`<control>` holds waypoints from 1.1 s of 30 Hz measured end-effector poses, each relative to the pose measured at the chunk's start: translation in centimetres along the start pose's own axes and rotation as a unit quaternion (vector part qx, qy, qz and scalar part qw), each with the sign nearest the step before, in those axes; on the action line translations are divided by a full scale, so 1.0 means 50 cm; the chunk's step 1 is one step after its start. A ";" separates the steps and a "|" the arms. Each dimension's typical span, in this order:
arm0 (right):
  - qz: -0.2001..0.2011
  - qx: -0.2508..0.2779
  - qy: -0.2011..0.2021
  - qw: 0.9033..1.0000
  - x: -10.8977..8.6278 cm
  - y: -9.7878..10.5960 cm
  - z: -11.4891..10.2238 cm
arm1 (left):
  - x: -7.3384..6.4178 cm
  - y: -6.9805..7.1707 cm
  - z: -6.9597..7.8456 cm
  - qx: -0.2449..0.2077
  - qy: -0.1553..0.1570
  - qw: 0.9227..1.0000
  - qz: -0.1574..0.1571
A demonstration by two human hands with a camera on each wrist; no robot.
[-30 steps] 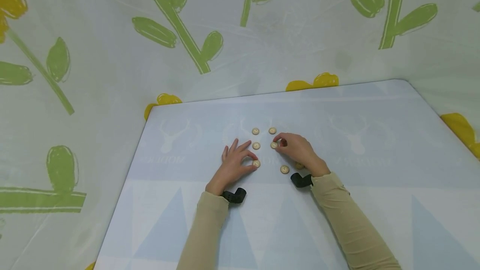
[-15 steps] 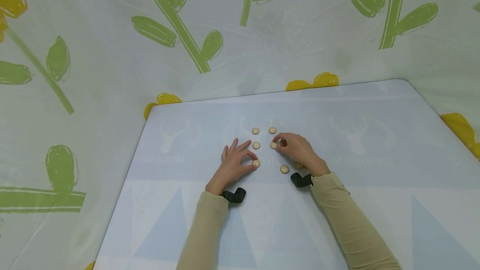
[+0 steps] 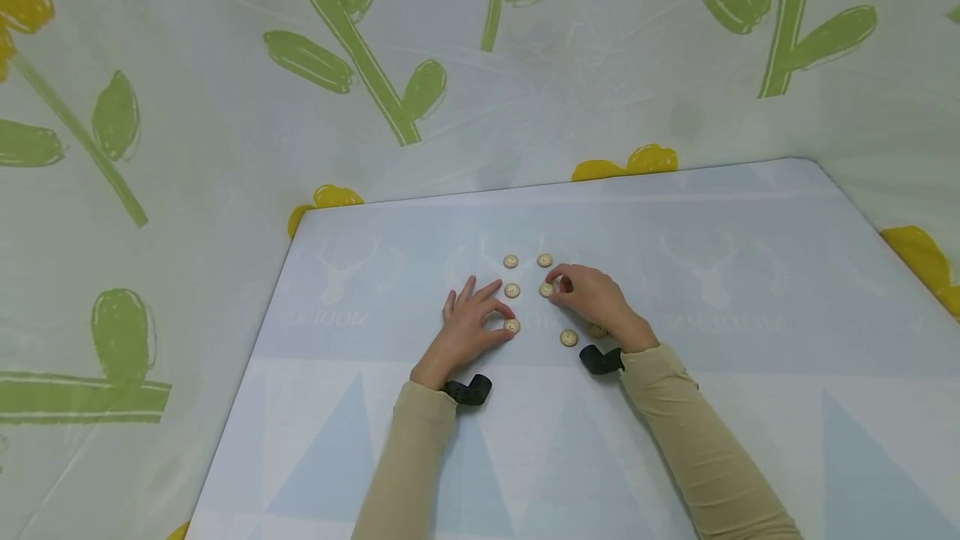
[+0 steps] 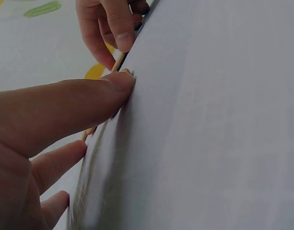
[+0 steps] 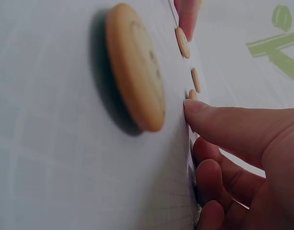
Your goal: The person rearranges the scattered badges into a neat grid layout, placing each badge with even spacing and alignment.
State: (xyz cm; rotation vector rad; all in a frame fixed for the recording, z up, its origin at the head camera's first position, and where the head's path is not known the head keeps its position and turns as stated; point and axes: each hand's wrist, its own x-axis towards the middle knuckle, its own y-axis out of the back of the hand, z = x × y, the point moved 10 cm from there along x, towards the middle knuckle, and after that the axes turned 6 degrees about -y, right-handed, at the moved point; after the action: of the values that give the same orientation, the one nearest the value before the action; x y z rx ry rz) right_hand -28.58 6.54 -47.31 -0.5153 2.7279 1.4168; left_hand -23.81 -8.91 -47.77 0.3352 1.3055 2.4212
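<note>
My left hand [image 3: 468, 330] pinches a small round tan biscuit [image 3: 512, 327] between thumb and forefinger, its other fingers spread over the table. My right hand [image 3: 595, 298] has thumb and forefinger on another biscuit [image 3: 547, 290], farther up and to the right. Above the left-hand one lie a biscuit [image 3: 512, 290] and, beyond it, another biscuit [image 3: 511, 262]. A further biscuit [image 3: 544, 260] sits past the right fingertips. In the right wrist view a large near biscuit [image 5: 136, 69] shows a golden edge and a pale face with dark marks.
A biscuit [image 3: 569, 338] rests below the right hand, and another biscuit [image 3: 597, 330] is partly hidden under the right wrist. The table [image 3: 375, 457] wears a pale blue patterned cover. Behind it hangs a cloth [image 3: 225, 107] printed with leaves and yellow flowers.
The right hand and the biscuit at its fingertips have shifted very slightly left. The left hand stays in place on its biscuit.
</note>
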 end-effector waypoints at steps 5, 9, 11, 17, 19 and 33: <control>0.001 0.002 -0.011 1.000 0.000 -0.001 0.003 | 0.000 0.000 0.000 -0.002 0.001 1.000 0.000; 0.005 0.001 -0.008 1.000 0.000 0.000 0.003 | 0.000 -0.001 0.000 -0.002 0.000 1.000 0.000; 0.007 0.002 -0.006 1.000 0.000 0.000 0.003 | 0.000 -0.001 -0.001 -0.002 0.000 1.000 0.001; 0.010 0.001 -0.003 1.000 0.001 0.001 0.002 | 0.000 -0.001 -0.003 -0.001 0.004 1.000 0.000; 0.009 0.002 -0.003 1.000 0.000 0.001 0.001 | 0.000 -0.002 -0.003 -0.001 0.004 1.000 -0.001; 0.003 0.010 -0.001 1.000 -0.001 0.002 0.000 | 0.001 -0.001 -0.002 -0.002 0.001 1.000 0.004</control>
State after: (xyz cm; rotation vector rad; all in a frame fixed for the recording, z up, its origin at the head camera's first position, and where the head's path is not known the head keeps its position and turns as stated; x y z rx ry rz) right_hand -28.58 6.61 -47.22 -0.5053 2.7404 1.3889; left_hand -23.88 -8.95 -47.87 0.3368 1.3027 2.4316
